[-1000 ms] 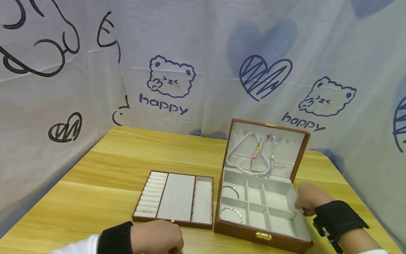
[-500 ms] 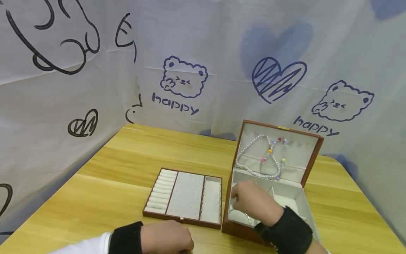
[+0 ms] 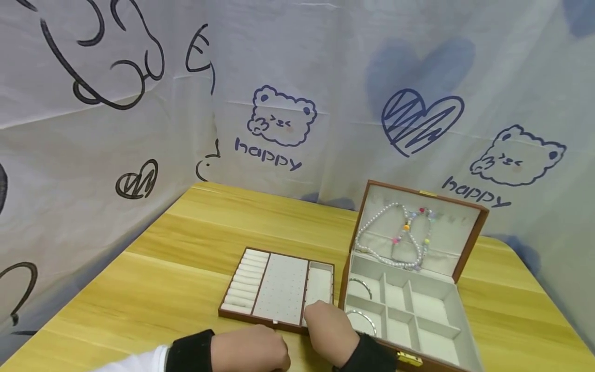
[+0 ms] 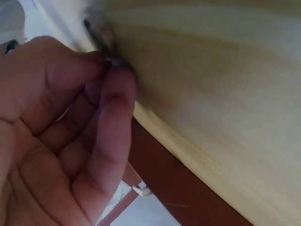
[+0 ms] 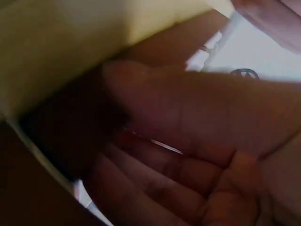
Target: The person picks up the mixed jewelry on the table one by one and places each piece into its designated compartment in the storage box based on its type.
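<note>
My right hand point(image 3: 331, 333) grips the near right corner of a flat jewelry tray point(image 3: 282, 289). In the right wrist view the thumb point(image 5: 141, 89) lies on the outside of its brown front wall, the fingers curled on the inner side. My left hand point(image 3: 251, 347) hangs loosely curled just in front of the tray, apart from it. Its thumb and forefinger tips meet, and no held thing shows clearly there. The tray has ring rolls point(image 3: 244, 281), a dotted panel and a long compartment point(image 3: 318, 281), partly hidden by the right hand.
To the tray's right stands a brown jewelry box point(image 3: 429, 318), lid raised, with several compartments. Two silver bangles, an upper one point(image 3: 367, 285) and a lower one point(image 3: 370, 321), sit on its left side. A pearl necklace point(image 3: 372, 219) and a colourful bead strand point(image 3: 426, 240) hang inside the lid.
My right hand has moved left from the box's right side, across the box, to the tray's near right corner. The left hand has stayed in front of the tray. The view has shifted left.
</note>
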The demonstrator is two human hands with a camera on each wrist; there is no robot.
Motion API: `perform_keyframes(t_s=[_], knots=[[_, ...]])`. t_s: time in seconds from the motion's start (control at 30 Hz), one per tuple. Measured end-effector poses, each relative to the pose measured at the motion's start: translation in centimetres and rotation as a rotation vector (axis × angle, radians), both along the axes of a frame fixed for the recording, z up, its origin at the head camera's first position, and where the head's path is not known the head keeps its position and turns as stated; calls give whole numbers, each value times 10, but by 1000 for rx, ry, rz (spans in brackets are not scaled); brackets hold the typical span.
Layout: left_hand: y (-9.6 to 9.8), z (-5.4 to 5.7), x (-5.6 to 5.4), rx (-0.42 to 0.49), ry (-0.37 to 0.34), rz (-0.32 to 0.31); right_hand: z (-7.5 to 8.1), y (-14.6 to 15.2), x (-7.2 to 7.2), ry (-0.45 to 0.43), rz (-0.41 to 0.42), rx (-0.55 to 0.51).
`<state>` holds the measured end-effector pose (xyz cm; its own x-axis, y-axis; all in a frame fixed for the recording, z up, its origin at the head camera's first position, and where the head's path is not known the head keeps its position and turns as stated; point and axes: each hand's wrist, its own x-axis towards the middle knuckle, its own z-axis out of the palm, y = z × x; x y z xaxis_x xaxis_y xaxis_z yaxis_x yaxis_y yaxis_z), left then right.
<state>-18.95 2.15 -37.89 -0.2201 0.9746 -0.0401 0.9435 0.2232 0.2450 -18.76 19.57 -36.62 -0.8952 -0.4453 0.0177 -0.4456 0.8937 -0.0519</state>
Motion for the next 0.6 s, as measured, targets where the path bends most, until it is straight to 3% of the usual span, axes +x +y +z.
perform_keyframes(t_s=[0.17, 0.23, 0.37, 0.6], knots=[[-6, 2, 2, -55, -46, 25, -9, -3, 1, 103, -7, 48], [-8, 3, 4, -73, -104, 58, -10, -4, 1, 127, 6, 53], [-10, 2, 8, -65, -191, 95, -11, -4, 2, 139, 25, 57], [-13, 3, 8, -5, -216, 61, -9, -6, 1, 114, 22, 63]])
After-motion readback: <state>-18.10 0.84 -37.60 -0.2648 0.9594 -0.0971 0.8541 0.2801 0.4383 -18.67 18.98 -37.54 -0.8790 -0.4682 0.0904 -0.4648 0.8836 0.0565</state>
